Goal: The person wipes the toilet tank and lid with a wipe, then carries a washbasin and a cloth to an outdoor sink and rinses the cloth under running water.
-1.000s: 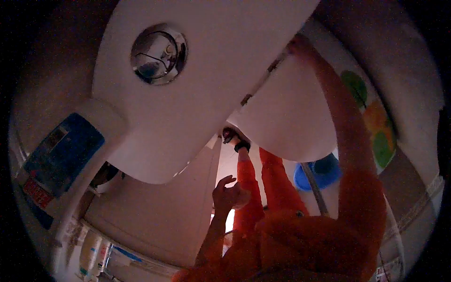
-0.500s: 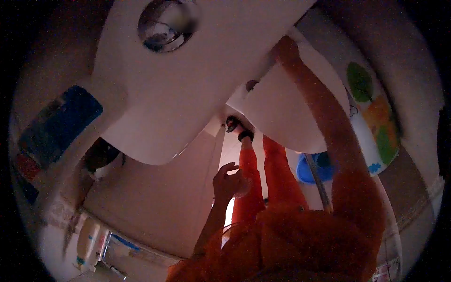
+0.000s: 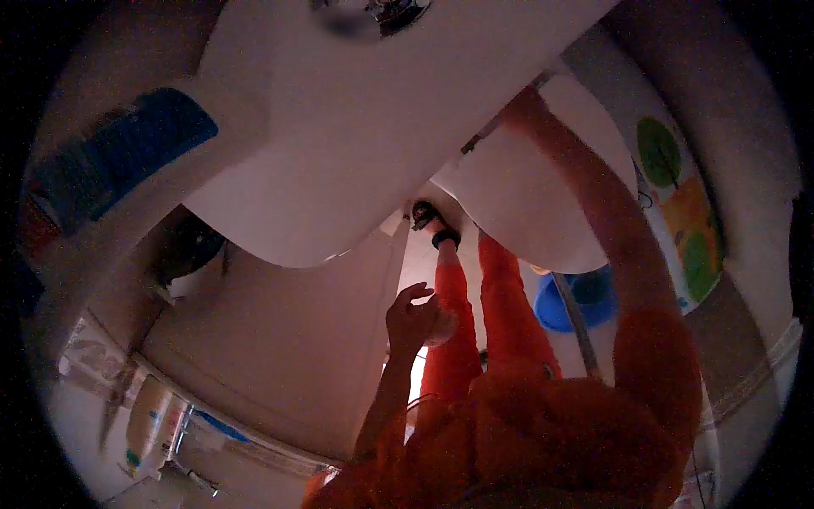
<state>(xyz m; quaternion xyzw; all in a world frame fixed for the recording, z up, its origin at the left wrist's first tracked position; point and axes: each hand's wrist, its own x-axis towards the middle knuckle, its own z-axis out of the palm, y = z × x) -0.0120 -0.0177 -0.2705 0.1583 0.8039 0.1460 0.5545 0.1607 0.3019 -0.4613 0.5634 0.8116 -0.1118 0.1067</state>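
Note:
My right hand (image 3: 527, 112) reaches to the far edge of a white rounded, lid-like surface (image 3: 543, 204), close under the rim of a white basin (image 3: 339, 153). Its fingers are dark and blurred, so their grip cannot be made out. Lower down, in front of my red-trousered leg, my left hand (image 3: 409, 321) is raised with curled fingers. Against those fingers sits a pale, roundish thing (image 3: 441, 328), too dim to name. A dark strip (image 3: 483, 138) shows in the gap between the basin and the lid-like surface.
A dark blue textured cloth or mat (image 3: 140, 153) lies at the left. Beyond my right arm are a blue tub (image 3: 555, 307) and a panel with painted green leaves (image 3: 657, 153). Bottles and a rack (image 3: 182, 428) stand at lower left. The light is dim.
The view has shifted, so the basin's drain sits higher and further right. My right hand has drawn back slightly, and more of the dark strip shows. My left hand keeps its curled pose.

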